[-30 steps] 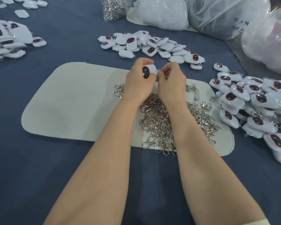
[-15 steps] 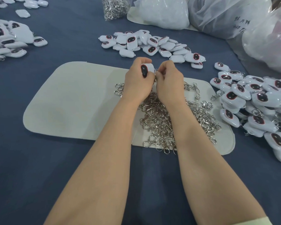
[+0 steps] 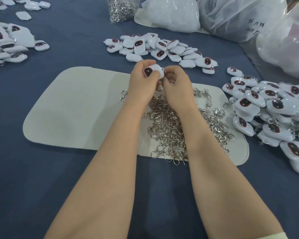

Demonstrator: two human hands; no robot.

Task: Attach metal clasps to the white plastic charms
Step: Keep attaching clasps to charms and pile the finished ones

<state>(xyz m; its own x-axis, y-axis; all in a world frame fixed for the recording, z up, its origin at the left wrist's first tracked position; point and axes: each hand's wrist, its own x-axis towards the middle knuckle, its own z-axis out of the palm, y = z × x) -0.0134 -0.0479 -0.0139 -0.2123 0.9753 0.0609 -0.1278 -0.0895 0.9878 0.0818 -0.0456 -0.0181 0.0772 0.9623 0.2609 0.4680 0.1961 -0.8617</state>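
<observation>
One white plastic charm with a dark oval face [image 3: 154, 71] is held up over the far edge of the mat, between the two hands. The left hand [image 3: 141, 83] grips it, thumb across its front and fingers curled behind. The right hand [image 3: 177, 87] has its fingertips pinched tight at the charm's right end, where a small silver metal clasp [image 3: 164, 71] just glints; how far it is hooked on, I cannot tell.

From a second ago the charm has been rolled in the left hand. Half a second back its dark face was nearly edge-on; now it looks up and to the left, and more of the white body lies towards the right hand. To my eye that turn brings the loop end to the clasp, so this one is mid-fitting, not finished.

Beneath the wrists the loose heap of silver clasps [image 3: 169, 128] on the pale felt mat [image 3: 76, 109] lies as before. So do the bare charms beyond [image 3: 159, 47] and the clasped charms at the right [image 3: 266, 107], all on the dark blue cloth [image 3: 41, 187].
</observation>
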